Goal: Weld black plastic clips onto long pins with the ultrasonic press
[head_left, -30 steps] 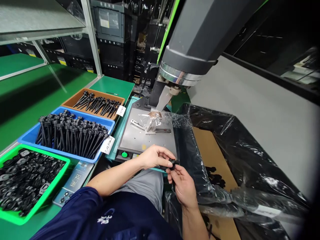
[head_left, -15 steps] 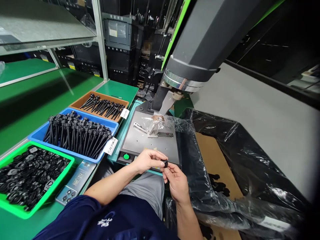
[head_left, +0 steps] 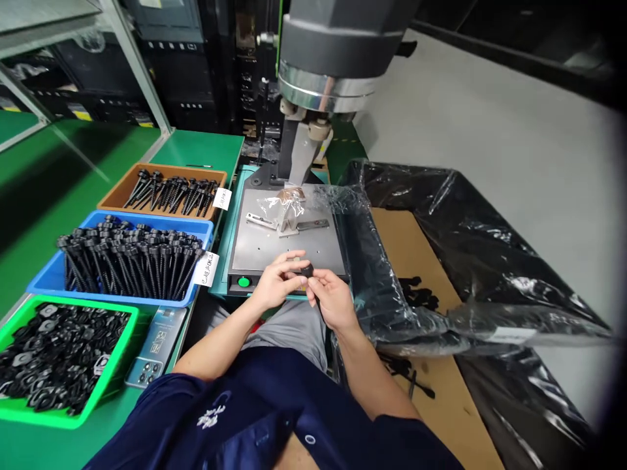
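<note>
A small black part (head_left: 307, 269) is held between my two hands, above the near edge of the machine's metal plate. My left hand (head_left: 277, 281) has its thumb and fingers closing on the part from the left. From the right, my right hand (head_left: 333, 297) pinches it; most of its shape is hidden by the fingers. Just beyond my hands lies the metal plate (head_left: 255, 251), with a clear fixture (head_left: 289, 225) mounted on it. Over the fixture hangs the machine head (head_left: 326, 91) with its pale tapered tip (head_left: 301, 156).
To the left stand a green bin (head_left: 132, 326) of black ring-like pieces, a blue bin (head_left: 147, 297) and a brown bin (head_left: 132, 173) of black ribbed rods. A phone (head_left: 157, 343) lies beside them. A plastic-lined carton (head_left: 396, 241) holding black parts is on the right. A green button (head_left: 243, 282) is on the machine.
The camera view has shifted, so the machine and bins appear further left and higher. Both hands still hold the small black part, with the left fingers slightly more spread.
</note>
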The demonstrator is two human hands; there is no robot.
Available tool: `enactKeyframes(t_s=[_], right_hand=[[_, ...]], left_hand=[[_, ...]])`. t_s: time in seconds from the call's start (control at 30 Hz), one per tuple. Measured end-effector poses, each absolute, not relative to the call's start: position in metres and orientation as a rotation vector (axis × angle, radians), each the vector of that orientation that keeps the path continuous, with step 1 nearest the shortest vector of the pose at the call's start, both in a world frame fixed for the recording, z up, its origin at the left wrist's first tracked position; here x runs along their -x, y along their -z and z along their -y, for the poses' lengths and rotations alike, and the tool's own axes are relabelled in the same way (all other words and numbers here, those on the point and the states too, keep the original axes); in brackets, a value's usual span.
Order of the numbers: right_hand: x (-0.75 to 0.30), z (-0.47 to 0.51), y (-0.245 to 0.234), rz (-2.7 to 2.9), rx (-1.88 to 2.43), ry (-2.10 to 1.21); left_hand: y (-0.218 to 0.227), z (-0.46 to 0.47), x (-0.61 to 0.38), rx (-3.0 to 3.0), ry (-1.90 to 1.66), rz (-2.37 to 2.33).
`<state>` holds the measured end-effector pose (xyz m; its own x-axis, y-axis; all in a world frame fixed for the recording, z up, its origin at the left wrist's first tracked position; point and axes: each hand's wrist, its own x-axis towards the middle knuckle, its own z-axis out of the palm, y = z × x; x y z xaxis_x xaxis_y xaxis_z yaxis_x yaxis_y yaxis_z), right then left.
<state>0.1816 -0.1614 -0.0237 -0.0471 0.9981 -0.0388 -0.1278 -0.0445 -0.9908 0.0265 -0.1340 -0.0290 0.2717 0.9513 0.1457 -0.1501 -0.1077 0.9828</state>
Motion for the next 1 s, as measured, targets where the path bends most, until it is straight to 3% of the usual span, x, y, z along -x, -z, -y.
enactKeyframes(t_s=[0.5, 0.73, 0.87, 1.0], right_hand=[[-0.179, 0.124, 0.032, 1.184, 0.989, -1.391], [-0.188, 0.093, 0.051, 0.864, 1.072, -1.491], [-0.183, 0.069, 0.054, 0.721, 1.135, -1.553], [-0.170, 0.048, 0.054, 0.730, 1.128, -1.569]], left_hand=[[0.022, 0.114, -0.015, -1.490, -1.157, -0.915], [0.041, 0.066, 0.003, -0.797, -1.662, -1.320], [0.041, 0.037, 0.005, -0.801, -1.805, -1.198], [0.031, 0.023, 0.001, -0.866, -1.673, -1.014]])
